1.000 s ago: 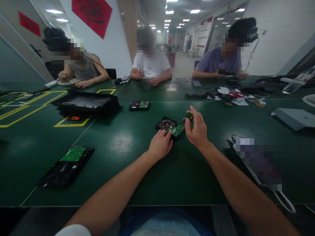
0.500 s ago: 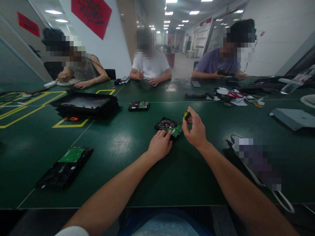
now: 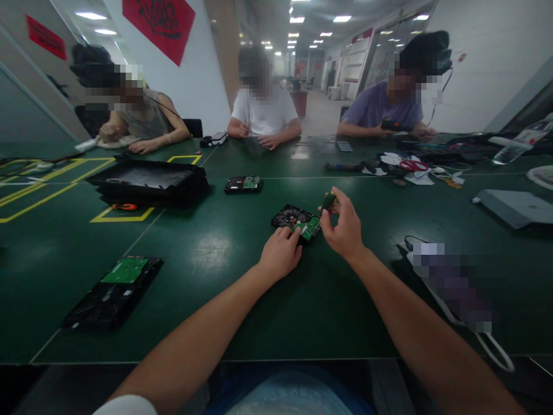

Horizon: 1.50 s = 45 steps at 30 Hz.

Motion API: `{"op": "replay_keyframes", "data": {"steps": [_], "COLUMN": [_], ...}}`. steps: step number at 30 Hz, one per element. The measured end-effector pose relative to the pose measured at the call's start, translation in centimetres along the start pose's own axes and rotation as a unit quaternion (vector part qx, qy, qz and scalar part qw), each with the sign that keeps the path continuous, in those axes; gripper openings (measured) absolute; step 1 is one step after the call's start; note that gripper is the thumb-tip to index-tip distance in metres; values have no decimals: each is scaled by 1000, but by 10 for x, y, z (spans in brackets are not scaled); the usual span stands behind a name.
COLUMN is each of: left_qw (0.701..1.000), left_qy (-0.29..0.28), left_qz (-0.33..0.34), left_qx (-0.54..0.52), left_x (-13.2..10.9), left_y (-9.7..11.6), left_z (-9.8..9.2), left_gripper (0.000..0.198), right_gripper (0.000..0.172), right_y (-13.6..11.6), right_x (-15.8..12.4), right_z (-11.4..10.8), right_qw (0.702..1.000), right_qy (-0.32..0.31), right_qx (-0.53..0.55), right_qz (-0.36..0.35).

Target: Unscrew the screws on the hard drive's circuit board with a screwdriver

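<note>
A black hard drive (image 3: 294, 219) with a green circuit board lies on the dark green table (image 3: 242, 276) in front of me. My left hand (image 3: 280, 255) rests on its near edge, fingers curled and pressing it down. My right hand (image 3: 344, 228) is just right of the drive, fingers closed round a small screwdriver (image 3: 328, 201) with a yellow and black handle, tilted towards the drive.
A second hard drive (image 3: 243, 184) lies further back, and a larger board (image 3: 113, 291) sits at the near left. A black tray (image 3: 147, 181) stands at the left. Scissors and tools (image 3: 406, 166) lie at the back right. Three people sit across the table.
My right hand has turned the screwdriver between its fingers and drawn slightly closer to the drive. My left hand has stayed on the drive.
</note>
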State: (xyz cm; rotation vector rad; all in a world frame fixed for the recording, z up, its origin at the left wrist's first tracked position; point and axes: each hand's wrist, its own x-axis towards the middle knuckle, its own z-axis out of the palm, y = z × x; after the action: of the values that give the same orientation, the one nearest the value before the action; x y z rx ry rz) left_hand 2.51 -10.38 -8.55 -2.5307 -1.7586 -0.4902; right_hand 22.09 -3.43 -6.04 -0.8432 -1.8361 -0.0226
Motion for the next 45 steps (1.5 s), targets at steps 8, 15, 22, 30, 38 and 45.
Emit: {"op": "replay_keyframes", "data": {"steps": [8,15,22,30,38,45], "left_qw": [1000,1000,1000,1000,1000,1000], "left_qy": [6,11,9,6,11,9], "left_qz": [4,5,6,5,7,5], "left_qx": [6,5,4,-1,-1,0], "left_x": [0,0,0,0,0,0], "left_y": [0,0,-1,-1,0,-1], "left_z": [1,1,3,3,2,4], "left_gripper": [52,52,52,53,52,53], "right_gripper": [59,58,59,57,58,59], "right_y": [-4,-1,0,-2,-5,-4], "right_x": [1,-2,-1,0,1,1], "right_z": [-1,3,2,0,-3,-2], "right_qw": [1000,999,1000,1000,1000,1000], "right_qy": [12,14,23,30,15,23], "right_qx": [6,27,6,2,16,11], "right_qz": [-3,14,-7,-3,-12,-4]}}
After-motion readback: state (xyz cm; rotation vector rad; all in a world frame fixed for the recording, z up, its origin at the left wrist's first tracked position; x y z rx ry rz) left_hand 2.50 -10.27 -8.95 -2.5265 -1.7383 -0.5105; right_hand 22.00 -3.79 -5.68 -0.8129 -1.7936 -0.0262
